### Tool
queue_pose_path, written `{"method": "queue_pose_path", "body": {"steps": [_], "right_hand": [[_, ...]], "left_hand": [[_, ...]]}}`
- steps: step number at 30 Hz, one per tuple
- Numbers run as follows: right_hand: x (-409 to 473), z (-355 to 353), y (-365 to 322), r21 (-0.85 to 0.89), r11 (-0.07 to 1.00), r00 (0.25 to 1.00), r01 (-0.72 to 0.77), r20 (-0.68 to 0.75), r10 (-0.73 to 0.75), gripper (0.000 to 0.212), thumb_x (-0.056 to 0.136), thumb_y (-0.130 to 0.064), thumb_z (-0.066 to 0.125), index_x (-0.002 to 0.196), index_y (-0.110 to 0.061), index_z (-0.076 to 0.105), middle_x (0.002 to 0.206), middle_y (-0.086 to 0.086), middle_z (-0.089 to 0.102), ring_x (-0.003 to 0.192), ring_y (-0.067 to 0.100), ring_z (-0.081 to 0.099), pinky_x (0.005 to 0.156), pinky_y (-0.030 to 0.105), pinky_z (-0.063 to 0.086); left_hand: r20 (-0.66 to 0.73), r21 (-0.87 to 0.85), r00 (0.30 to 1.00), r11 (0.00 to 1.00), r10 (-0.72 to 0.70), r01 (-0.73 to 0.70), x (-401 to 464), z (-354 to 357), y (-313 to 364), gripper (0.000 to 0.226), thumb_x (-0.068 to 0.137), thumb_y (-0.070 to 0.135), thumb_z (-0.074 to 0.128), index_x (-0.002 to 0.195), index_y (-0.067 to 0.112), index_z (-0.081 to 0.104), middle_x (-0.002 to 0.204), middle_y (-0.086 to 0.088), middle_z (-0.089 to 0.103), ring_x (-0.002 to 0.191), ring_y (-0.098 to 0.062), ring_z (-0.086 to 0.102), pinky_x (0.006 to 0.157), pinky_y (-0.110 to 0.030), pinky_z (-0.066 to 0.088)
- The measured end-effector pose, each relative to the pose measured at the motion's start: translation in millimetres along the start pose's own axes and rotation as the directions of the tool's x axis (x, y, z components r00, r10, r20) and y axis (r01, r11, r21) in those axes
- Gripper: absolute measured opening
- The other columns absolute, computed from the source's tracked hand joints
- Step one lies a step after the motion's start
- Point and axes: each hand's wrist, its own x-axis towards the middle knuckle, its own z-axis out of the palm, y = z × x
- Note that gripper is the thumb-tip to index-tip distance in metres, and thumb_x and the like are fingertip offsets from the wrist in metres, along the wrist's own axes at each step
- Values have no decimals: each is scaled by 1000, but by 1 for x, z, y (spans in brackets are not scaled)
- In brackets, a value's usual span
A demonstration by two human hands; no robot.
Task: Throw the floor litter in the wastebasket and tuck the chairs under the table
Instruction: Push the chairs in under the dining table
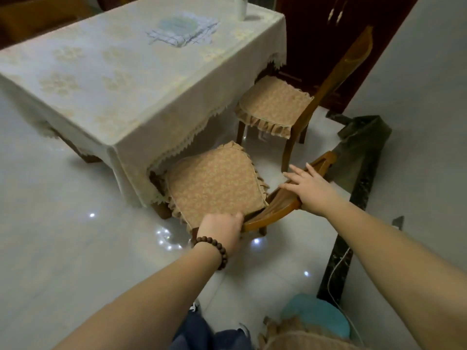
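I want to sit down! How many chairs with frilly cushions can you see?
2 whole ones: the near chair held by both hands, and the far chair beside it. A frilly cushion at the bottom edge may be another.

The table (121, 79) occupies the upper left; a folded cloth (182, 31) lies on its top toward the far end. The near chair (214, 183) stands at the table's near right corner, its seat front just under the table edge; the left hand (222, 227) is at the backrest's left end; the right hand (309, 189) rests on its top rail. The far chair (275, 107) stands behind it, along the same table side; a draped garment (358, 145) lies to the right.
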Motion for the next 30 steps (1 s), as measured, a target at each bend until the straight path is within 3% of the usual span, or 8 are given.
{"method": "queue_pose_path", "body": {"steps": [4, 7, 11, 15, 21, 25, 30], "right_hand": [[5, -3, 5, -13, 996, 996, 87, 32, -87, 31, 85, -32, 66, 115, -37, 62, 124, -10, 63, 122, 14, 52, 113, 41, 26], [10, -8, 2, -26, 994, 994, 105, 29, -105, 27, 86, -33, 64, 114, -36, 64, 117, -11, 67, 115, 13, 58, 105, 36, 39], [25, -17, -16, -21, 989, 988, 148, 52, -147, 19, 89, -29, 60, 107, -31, 65, 109, -8, 69, 108, 15, 60, 103, 39, 42], [51, -32, -33, -13, 985, 978, 174, 122, -171, 14, 91, -26, 55, 101, -26, 64, 94, -2, 68, 87, 17, 65, 78, 36, 56], [110, -61, -32, -94, 975, 971, 202, 151, -187, 16, 92, -26, 54, 104, -25, 63, 92, -2, 66, 84, 17, 65, 73, 34, 56], [155, -87, -30, -122, 964, 969, 237, 104, -225, 16, 92, -27, 52, 103, -26, 64, 92, -2, 66, 84, 18, 65, 74, 33, 55], [208, -117, -36, -214, 923, 947, 320, 60, -315, 9, 89, -23, 57, 96, -26, 63, 77, -5, 59, 74, 17, 62, 56, 28, 44]], "left_hand": [[-20, 18, 999, 999, 33, -32, 4, -2, -3, 28, 90, 20, 41, 118, 22, 46, 95, -4, 61, 81, -27, 59, 56, -34, 30], [-20, 4, 998, 999, 53, -53, 4, -2, -14, 24, 91, 22, 45, 115, 22, 48, 95, -4, 60, 82, -26, 57, 61, -34, 35], [-37, 36, 997, 997, 70, -69, 5, 2, -49, 23, 94, 28, 41, 115, 24, 48, 101, -3, 63, 90, -26, 58, 74, -36, 42], [-32, 114, 995, 989, 99, -94, 11, -2, -90, 22, 95, 32, 43, 115, 25, 43, 102, -1, 64, 92, -25, 59, 76, -36, 41], [-57, 75, 995, 994, 78, -73, 45, -4, -134, 34, 91, 33, 51, 122, 25, 40, 104, 0, 62, 93, -23, 59, 77, -35, 41], [-127, -2, 991, 1000, 31, -31, 64, -2, -170, 29, 93, 33, 46, 121, 27, 43, 101, 3, 63, 90, -20, 58, 75, -32, 43], [-150, -90, 987, 995, -62, 49, 77, -3, -209, 32, 93, 42, 42, 123, 30, 46, 109, 6, 64, 97, -18, 59, 81, -34, 47]]}}
